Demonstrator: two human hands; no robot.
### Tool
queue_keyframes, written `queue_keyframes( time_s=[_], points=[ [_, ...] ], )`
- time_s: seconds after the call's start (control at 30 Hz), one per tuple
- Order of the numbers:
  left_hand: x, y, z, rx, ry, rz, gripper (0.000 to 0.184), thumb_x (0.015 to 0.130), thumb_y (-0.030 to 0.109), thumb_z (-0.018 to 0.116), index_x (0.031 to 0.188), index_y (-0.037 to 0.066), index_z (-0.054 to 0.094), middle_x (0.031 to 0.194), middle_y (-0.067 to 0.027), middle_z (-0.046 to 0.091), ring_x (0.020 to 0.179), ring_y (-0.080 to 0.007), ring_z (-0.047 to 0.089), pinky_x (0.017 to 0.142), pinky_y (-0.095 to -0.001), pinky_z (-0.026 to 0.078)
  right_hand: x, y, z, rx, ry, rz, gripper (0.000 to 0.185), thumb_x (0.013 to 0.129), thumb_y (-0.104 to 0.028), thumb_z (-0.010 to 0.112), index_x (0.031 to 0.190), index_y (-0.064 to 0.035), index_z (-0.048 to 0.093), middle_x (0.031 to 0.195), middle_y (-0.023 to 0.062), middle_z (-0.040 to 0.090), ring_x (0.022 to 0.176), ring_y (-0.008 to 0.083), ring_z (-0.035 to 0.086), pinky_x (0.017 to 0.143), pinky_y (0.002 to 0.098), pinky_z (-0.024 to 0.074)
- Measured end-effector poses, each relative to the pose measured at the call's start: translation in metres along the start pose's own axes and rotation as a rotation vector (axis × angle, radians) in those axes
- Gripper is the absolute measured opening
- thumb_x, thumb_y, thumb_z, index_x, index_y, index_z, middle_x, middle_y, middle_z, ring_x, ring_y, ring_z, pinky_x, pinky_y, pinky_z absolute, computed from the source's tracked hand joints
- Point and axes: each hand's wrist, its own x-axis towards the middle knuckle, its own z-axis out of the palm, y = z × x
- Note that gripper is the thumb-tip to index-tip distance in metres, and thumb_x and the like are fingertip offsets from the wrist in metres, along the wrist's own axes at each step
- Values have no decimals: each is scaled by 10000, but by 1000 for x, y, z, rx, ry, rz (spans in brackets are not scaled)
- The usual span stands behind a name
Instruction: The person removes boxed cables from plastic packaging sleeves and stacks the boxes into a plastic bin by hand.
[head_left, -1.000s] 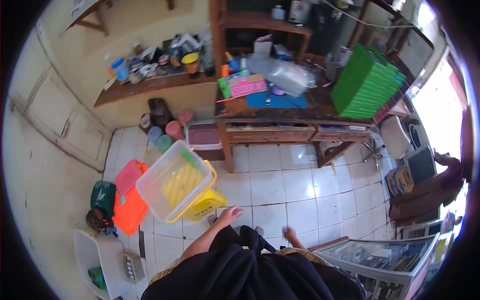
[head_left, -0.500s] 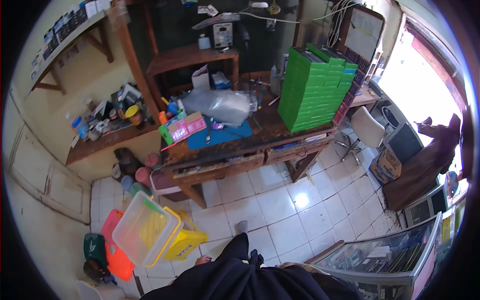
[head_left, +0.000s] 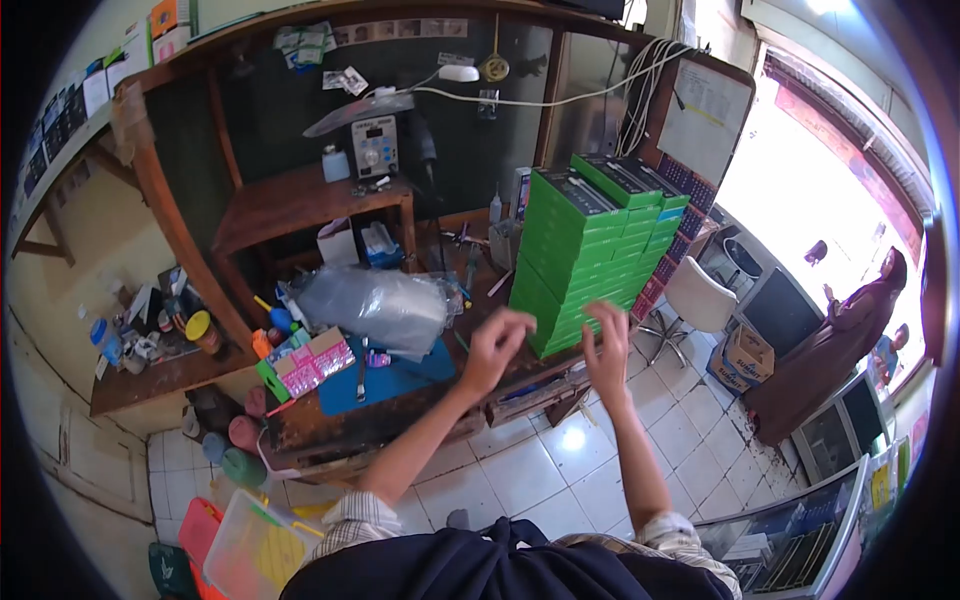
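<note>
A tall stack of flat green boxes (head_left: 572, 268) stands at the right end of the wooden workbench (head_left: 300, 425). My left hand (head_left: 494, 348) is raised by the stack's lower left edge, its fingers curved and apart with nothing between them. In front of the stack's lower right part is my right hand (head_left: 606, 347), also empty, fingers bent and spread. Whether either hand touches the boxes I cannot tell. Left of my left hand lies a clear plastic bag (head_left: 375, 305), behind a blue mat (head_left: 410, 380).
A pink box (head_left: 315, 365) with tools sits on the bench's left. Behind stands a small shelf (head_left: 300, 200) bearing a bench device (head_left: 374, 146). A white chair (head_left: 700, 296), a cardboard box (head_left: 742, 358) and a person (head_left: 830, 345) are right. A glass case (head_left: 790, 540) is at lower right.
Both my hands have come up in front of the green stack. The view has moved closer to the bench and tilted up. The person at right now shows more fully, a hand raised.
</note>
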Motion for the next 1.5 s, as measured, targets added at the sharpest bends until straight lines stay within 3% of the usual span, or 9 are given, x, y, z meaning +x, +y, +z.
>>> queue_keyframes(
  time_s=[0.13, 0.37, 0.5, 0.67, 0.97, 1.03, 1.17, 1.3, 1.5],
  points=[
    [112, -6, 3, 2, 109, 168, 268, 886, 134, 508, 1120, 8, 472, 1103, -90, 480, 1030, -154, 499, 864, -266, 413, 88, 12, 5, -157, 55, -53, 358, 765, -98, 611, 1108, -55, 517, 1190, 164, 411, 1115, 353, 387, 901, 440, 357],
    [215, -86, 19, 91, 218, 39, 572, 869, 301, 540, 1310, 20, 307, 1321, -203, 340, 1216, -255, 368, 1005, -345, 300, 115, 35, 32, -327, 109, -54, 435, 745, -212, 663, 1142, -104, 520, 1254, 148, 366, 1202, 362, 301, 973, 489, 267],
    [220, -75, 21, 63, 210, 8, 546, 866, 274, 550, 1292, 13, 331, 1287, -190, 391, 1200, -252, 390, 1006, -347, 298, 117, 46, 34, -293, 135, -88, 364, 738, -202, 662, 1078, -110, 569, 1183, 116, 431, 1172, 348, 332, 963, 503, 260],
    [215, -40, 14, 70, 258, 201, 518, 853, 211, 573, 1278, 28, 341, 1264, -157, 414, 1159, -223, 429, 974, -329, 341, 118, 52, 33, -160, 134, -188, 333, 711, -179, 680, 1031, -122, 609, 1128, 90, 477, 1146, 347, 364, 951, 526, 255],
    [110, 23, -13, -201, 641, 63, 531, 822, 97, 594, 1274, 75, 316, 1173, -65, 419, 1038, -150, 482, 873, -256, 415, 95, 18, 51, 200, 17, -413, 421, 603, -121, 732, 1007, -159, 622, 1216, 108, 403, 1184, 354, 341, 983, 555, 249],
    [75, 26, -33, -127, 773, 108, 463, 821, 77, 585, 1226, 79, 362, 1141, -49, 442, 948, -115, 512, 784, -226, 445, 87, 4, 62, 327, -82, -387, 510, 592, -94, 738, 1073, -146, 577, 1293, 172, 293, 1221, 387, 290, 985, 518, 296],
    [-4, 33, -69, 59, 938, -90, 377, 847, 123, 564, 1183, 92, 395, 1083, -36, 497, 904, -90, 509, 732, -218, 414, 63, -17, 118, 656, -382, -263, 629, 626, -92, 736, 1193, -104, 464, 1298, 199, 292, 1221, 403, 293, 986, 467, 308],
    [-82, 5, -96, 98, 1195, -244, 342, 851, 122, 546, 1165, 106, 411, 1066, -47, 490, 943, -114, 505, 768, -285, 464, 14, -38, 169, 653, -685, -389, 694, 621, -239, 774, 1217, -99, 446, 1301, 193, 296, 1218, 374, 297, 988, 444, 307],
    [-161, -44, -148, 231, 1345, -270, 333, 842, 101, 578, 1138, 74, 427, 1091, -65, 444, 930, -132, 505, 763, -295, 448, -51, -74, 232, 592, -925, -449, 752, 616, -292, 761, 1251, -101, 407, 1309, 180, 290, 1203, 378, 289, 1007, 467, 266]
  ],
)
